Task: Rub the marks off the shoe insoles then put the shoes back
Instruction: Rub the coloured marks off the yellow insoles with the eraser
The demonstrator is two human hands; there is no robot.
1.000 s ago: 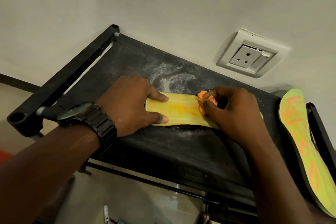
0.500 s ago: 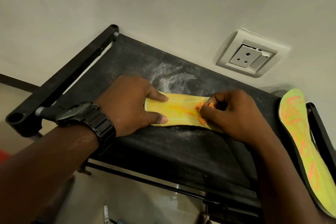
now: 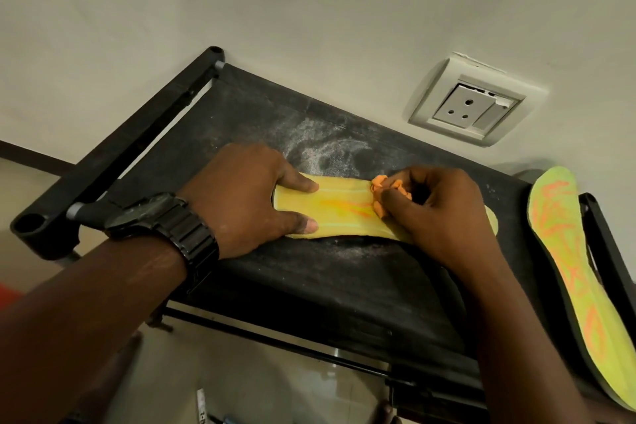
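Yellow foam with smeared orange marks: that is the insole (image 3: 344,205) we see from the head camera, lying flat on the dusty black fabric of the rack shelf (image 3: 309,286), down and to the left of the wall socket (image 3: 471,107). Its long axis runs left to right. The end nearer the socket shows as a rounded tip past the right wrist, and the far end is covered by the left hand.

The left hand (image 3: 241,196) lies furthest from the socket. Its grip is released: the palm is flat on the insole's end, and the thumb and one straight finger are spread along the two long edges, pressing it to the shelf. A black watch (image 3: 165,220) sits on that wrist.

The right hand (image 3: 437,210) is almost directly below the socket. Its grip is clenched around a small orange wad (image 3: 378,181), with the fingers curled and the wad pinched against the insole where the orange streaks end. We cannot tell whether the wad is cloth or something firmer.

A second insole (image 3: 568,251), lime yellow and thickly scrawled with orange, lies below and to the right of the socket, at the right end of the rack, apart from both hands. Pale powdery dust marks the shelf fabric between the socket and the left hand. The rack's black frame bar (image 3: 137,134) runs along the side furthest from the socket, against the pale wall (image 3: 309,10).
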